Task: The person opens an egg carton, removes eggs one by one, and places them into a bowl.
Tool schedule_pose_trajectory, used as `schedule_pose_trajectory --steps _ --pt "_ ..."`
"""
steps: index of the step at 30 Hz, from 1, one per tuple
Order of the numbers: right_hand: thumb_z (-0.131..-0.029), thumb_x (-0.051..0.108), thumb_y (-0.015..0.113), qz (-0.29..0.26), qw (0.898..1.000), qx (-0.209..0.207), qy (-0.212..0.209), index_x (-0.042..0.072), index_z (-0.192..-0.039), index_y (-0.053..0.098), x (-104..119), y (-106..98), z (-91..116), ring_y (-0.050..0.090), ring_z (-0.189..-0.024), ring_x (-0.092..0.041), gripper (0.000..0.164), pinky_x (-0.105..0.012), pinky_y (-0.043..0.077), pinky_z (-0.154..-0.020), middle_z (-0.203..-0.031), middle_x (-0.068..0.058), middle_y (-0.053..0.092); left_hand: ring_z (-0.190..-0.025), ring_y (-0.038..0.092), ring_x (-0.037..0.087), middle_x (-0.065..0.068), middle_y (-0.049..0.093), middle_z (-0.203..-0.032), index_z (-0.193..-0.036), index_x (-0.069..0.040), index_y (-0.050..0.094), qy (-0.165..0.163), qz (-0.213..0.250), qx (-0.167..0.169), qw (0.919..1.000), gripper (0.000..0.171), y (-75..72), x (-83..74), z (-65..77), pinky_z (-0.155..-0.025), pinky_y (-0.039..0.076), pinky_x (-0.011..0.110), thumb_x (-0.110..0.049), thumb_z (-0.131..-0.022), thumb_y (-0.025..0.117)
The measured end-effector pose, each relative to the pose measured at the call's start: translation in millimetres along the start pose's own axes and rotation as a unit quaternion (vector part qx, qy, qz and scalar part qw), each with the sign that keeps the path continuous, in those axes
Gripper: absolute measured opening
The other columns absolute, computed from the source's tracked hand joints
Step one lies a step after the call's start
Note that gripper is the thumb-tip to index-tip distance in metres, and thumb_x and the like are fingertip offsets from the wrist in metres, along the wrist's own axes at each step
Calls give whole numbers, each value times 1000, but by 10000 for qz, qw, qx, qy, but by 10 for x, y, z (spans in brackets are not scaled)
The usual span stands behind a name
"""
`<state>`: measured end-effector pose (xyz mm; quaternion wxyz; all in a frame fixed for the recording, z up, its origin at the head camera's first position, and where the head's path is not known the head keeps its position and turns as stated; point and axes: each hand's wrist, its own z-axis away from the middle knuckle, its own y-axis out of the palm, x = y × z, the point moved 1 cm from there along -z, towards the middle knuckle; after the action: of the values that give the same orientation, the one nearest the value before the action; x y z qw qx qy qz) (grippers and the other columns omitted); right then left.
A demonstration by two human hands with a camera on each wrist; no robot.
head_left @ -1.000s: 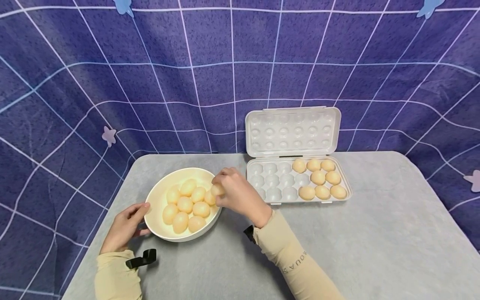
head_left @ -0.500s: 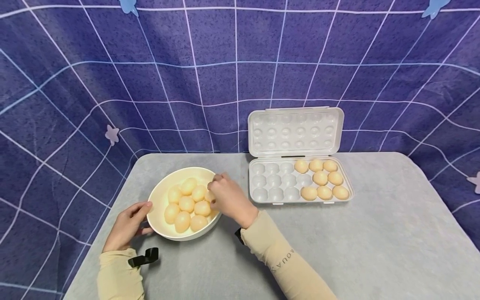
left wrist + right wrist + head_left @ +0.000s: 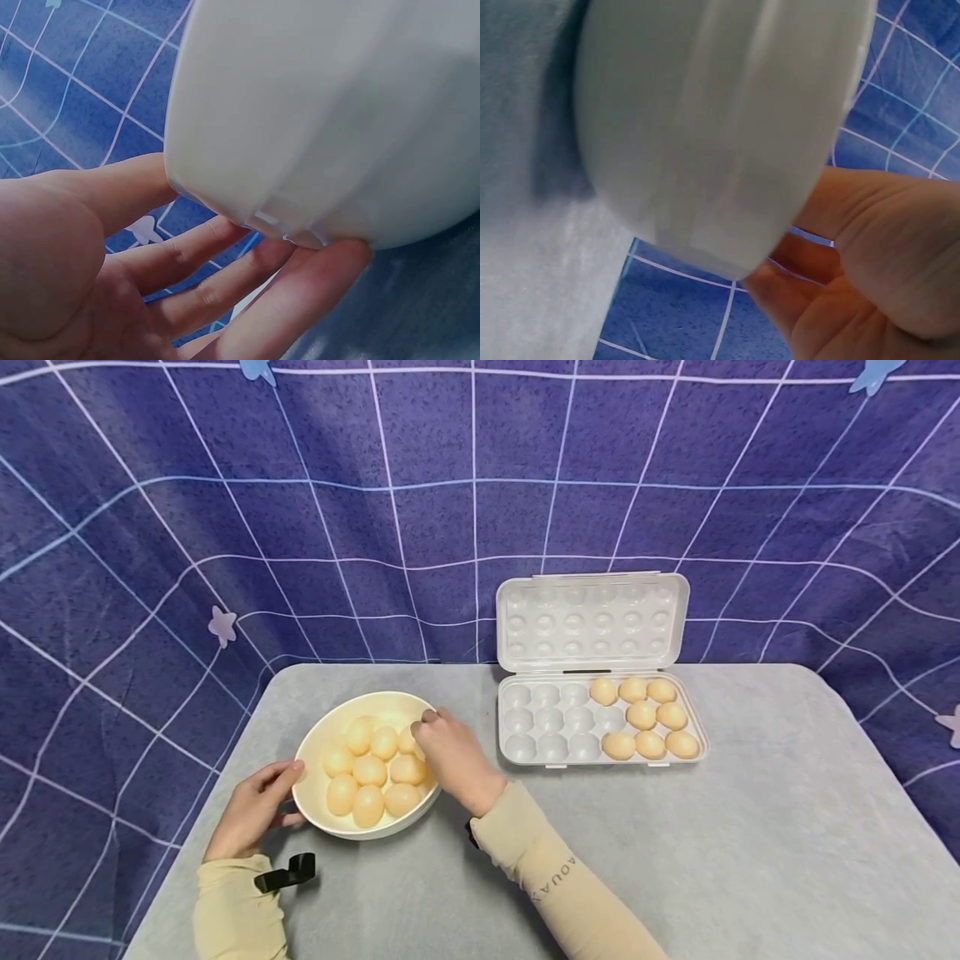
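A cream bowl (image 3: 311, 797) stands at the left of the table, with several pale brown eggs (image 3: 369, 770) in it. My left hand (image 3: 253, 806) grips the bowl's left side, thumb at the rim and fingers underneath; in the left wrist view the fingers touch the bowl's outer wall (image 3: 315, 112). My right hand (image 3: 457, 760) reaches over the right rim, fingers down among the eggs on that side. Its fingertips are hidden behind the hand and, in the right wrist view, behind the bowl wall (image 3: 720, 135), so I cannot tell whether they pinch an egg.
To the right, a white egg carton (image 3: 555, 766) stands with its lid (image 3: 592, 622) raised against the curtain (image 3: 420, 518). Eggs (image 3: 641, 716) fill its right-hand cups, and the left cups are bare. The grey table (image 3: 735, 827) extends in front and to the right.
My right hand, earlier at the right rim with an egg at its fingers, has moved left and down into the bowl. The eggs inside have shifted. My left hand keeps its hold on the bowl.
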<state>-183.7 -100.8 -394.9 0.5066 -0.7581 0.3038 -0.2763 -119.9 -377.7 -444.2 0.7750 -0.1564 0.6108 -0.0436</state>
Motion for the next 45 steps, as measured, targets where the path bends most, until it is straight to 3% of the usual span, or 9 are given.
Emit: schedule_pose_trajectory --steps 4,13,16,20,23,26,35,40,45 --pt "-74 -9 62 -107 9995 -299 -62 9 -85 66 -20 50 0 56 -76 -17 22 -24 53 -60 -83 -4 57 -83 62 7 2 60 -99 -127 7 46 118 -23 -64 9999 59 37 -117 86 -66 58 39 -40 -91 55" --pt "-74 -12 60 -229 9980 -554 -202 11 -78 67 -58 114 -7 56 -70 -16 24 -22 51 -57 -79 -1 56 -82 62 7 3 60 -98 -127 8 45 127 1 -55 9999 58 34 -124 61 -65 58 38 -38 -92 54" --pt "-74 -6 65 -231 9976 -577 -310 11 -84 69 -61 108 -2 57 -76 -15 20 -21 52 -61 -84 0 57 -84 62 8 5 60 -100 -128 8 44 164 -39 -6 9999 60 25 -93 32 -66 58 40 -40 -92 54" --pt "-73 1 70 -476 9954 -640 -524 11 -92 68 -75 85 60 56 -87 -13 21 -19 51 -73 -91 2 58 -85 62 8 1 61 -99 -126 0 48 -71 -42 -2 10000 63 5 35 -25 -68 58 41 -48 -87 59" --pt "-75 2 68 -741 9928 -690 -647 11 -92 67 -100 37 130 55 -89 -13 19 -17 49 -78 -92 2 58 -85 63 9 0 62 -97 -124 -1 51 -179 68 -2 9998 62 -5 109 -41 -68 57 43 -48 -85 61" --pt "-76 2 66 -896 9910 -739 -667 9 -93 66 -156 -43 196 54 -89 -13 19 -17 48 -79 -92 2 57 -83 63 9 2 62 -97 -124 2 50 -73 65 -13 10000 59 8 87 -6 -66 58 42 -44 -88 59" --pt "-75 1 68 -957 9887 -1059 -448 6 -94 67 -617 -297 279 55 -90 -16 19 -23 50 -78 -92 -1 58 -82 60 4 0 60 -96 -130 8 41 18 -215 -74 9997 63 48 -151 106 -66 59 36 -41 -92 52" --pt "-74 -2 69 -988 9869 -1253 -230 4 -93 66 -914 -456 264 55 -89 -18 20 -26 50 -78 -91 -3 58 -81 60 5 -2 60 -94 -129 9 41 95 -209 -67 9997 62 29 -163 83 -66 59 36 -40 -92 53" --pt "-75 0 70 -925 9873 -1282 142 5 -94 66 -1163 -539 376 56 -86 -18 21 -29 51 -76 -90 -3 58 -81 61 7 0 60 -96 -128 9 42 45 -126 -66 9999 60 55 -146 83 -65 59 37 -39 -93 53"
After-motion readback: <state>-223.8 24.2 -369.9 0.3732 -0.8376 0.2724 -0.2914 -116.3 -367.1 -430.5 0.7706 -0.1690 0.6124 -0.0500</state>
